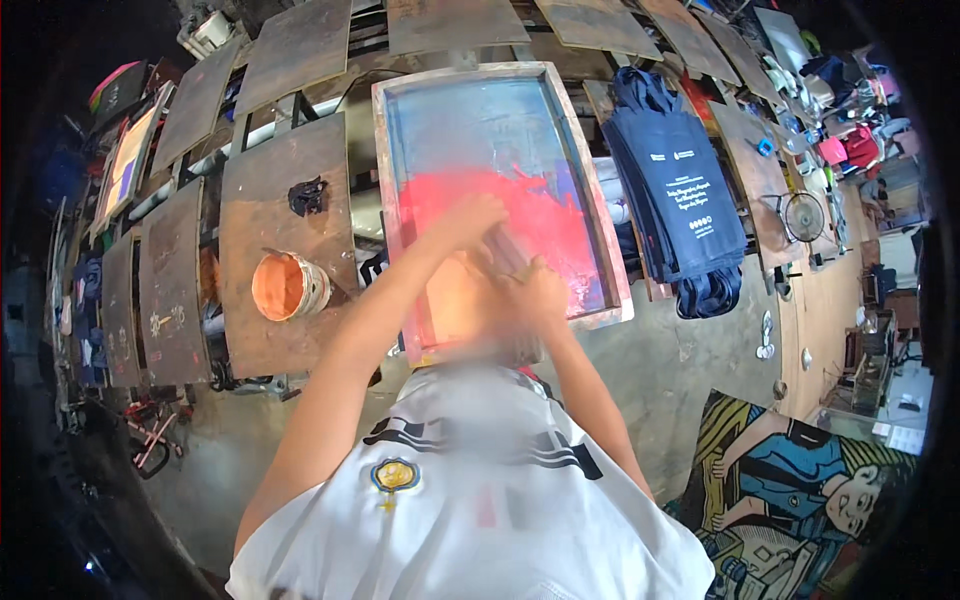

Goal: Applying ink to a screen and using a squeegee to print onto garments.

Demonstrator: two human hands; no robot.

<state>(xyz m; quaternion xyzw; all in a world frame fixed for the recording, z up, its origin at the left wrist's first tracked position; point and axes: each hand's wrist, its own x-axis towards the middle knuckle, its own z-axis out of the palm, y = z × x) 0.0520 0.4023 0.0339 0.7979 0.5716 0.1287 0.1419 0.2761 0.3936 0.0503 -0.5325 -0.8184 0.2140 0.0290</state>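
Observation:
A wooden-framed printing screen [381, 150] lies in front of me, its blue mesh partly spread with bright pink-red ink [555, 245] and a paler orange area toward the near end. My left hand [478, 218] and my right hand [540, 292] are closed on a squeegee [503, 250] held at a slant over the middle of the screen, the left hand farther from me. Motion and a smudge blur the squeegee's lower part. Left of the screen, a white bucket [290, 285] with orange inside stands on a board, with a crumpled dark cloth [308, 196] above it.
Stained boards [160, 270] line the racks around the screen. Navy bags with white print [675, 190] are stacked on the right, beside a round fan [802, 215]. A painted panel [785, 490] is at lower right. A person [874, 200] is among piled items at far right.

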